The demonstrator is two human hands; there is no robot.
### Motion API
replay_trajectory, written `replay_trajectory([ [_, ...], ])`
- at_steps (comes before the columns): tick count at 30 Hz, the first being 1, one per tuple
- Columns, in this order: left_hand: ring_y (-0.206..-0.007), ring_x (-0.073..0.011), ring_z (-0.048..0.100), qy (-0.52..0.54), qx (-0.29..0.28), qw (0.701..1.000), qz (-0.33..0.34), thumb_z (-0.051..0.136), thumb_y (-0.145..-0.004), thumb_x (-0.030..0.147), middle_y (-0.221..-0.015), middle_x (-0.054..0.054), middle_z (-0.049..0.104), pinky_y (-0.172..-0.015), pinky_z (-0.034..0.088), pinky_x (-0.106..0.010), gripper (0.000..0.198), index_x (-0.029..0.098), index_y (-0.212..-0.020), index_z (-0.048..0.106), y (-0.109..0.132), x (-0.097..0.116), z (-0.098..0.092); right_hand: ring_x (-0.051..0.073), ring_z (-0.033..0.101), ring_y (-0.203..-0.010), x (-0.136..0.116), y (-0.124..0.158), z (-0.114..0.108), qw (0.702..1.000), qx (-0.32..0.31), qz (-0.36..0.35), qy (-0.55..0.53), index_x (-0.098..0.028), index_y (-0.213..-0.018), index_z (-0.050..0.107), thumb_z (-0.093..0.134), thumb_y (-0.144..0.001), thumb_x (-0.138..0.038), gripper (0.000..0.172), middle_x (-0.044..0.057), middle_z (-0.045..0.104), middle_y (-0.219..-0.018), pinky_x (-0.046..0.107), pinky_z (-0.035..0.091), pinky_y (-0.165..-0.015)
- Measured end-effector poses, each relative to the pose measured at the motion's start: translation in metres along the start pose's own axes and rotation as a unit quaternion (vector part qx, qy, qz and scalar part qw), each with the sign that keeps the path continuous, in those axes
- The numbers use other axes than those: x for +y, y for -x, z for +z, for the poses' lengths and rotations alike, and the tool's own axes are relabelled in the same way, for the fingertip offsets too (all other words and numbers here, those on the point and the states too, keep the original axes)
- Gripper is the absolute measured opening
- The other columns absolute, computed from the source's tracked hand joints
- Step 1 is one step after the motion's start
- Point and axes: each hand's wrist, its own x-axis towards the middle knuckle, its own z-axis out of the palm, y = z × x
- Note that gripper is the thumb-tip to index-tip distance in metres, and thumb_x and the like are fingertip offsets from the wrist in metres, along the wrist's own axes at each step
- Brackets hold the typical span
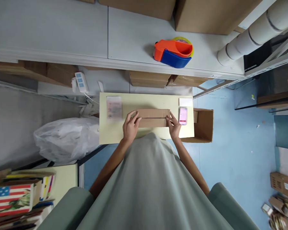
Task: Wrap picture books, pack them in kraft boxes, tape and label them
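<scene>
A small brown cardboard box [153, 113] lies in front of me on the pale yellow table [146, 100], its two long top flaps almost meeting along a dark seam. My left hand [130, 126] grips the box's left end, thumb at the seam and fingers over the far edge. At the right end, my right hand [174, 126] pinches the box near the seam. Just beyond that hand rests a phone [183, 115] with a lit pinkish screen, and a white paper slip [185, 102] lies behind it. A clear packet [114, 108] sits at the table's left.
An orange and blue tape dispenser [174, 52] stands on the grey shelf [132, 35], beside a row of white rolls [252, 36]. Right of the table is an open carton [204, 126]. A plastic bag [68, 137] and a power strip [81, 82] are at the left.
</scene>
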Motion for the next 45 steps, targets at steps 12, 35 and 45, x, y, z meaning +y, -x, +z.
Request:
replay_trajectory([
  [12,-0.118,-0.0307,0.077,0.04,0.009,0.999,0.001,0.051,-0.112,0.059,-0.158,-0.018,0.065,-0.106,0.059,-0.048,0.05,0.023,-0.142,0.069,0.0,-0.004,0.006,0.033,0.076,-0.131,-0.004,0.013,0.007,0.995,0.033,-0.042,0.085,-0.024,-0.119,0.086,0.063,-0.106,-0.051,0.038,0.01,0.072,-0.15,0.049,0.065,-0.113],
  [35,-0.156,-0.0297,0.048,0.019,-0.001,1.0,0.02,0.032,-0.117,0.045,-0.161,-0.023,0.051,-0.131,0.041,-0.052,0.045,0.018,-0.144,0.056,-0.004,0.014,0.024,0.03,0.062,-0.137,0.007,-0.023,0.006,0.978,-0.067,-0.163,0.116,-0.024,-0.108,0.06,0.045,-0.114,-0.047,0.028,0.02,0.057,-0.16,0.048,0.06,-0.104],
  [45,-0.149,-0.0287,0.056,-0.015,0.025,1.0,-0.002,0.031,-0.117,0.049,-0.154,-0.02,0.057,-0.127,0.046,-0.046,0.05,0.02,-0.138,0.065,-0.004,0.018,0.026,0.029,0.062,-0.129,0.0,-0.022,0.009,0.989,-0.065,-0.11,0.071,-0.024,-0.105,0.063,0.048,-0.112,-0.046,0.027,0.018,0.06,-0.157,0.044,0.06,-0.097],
])
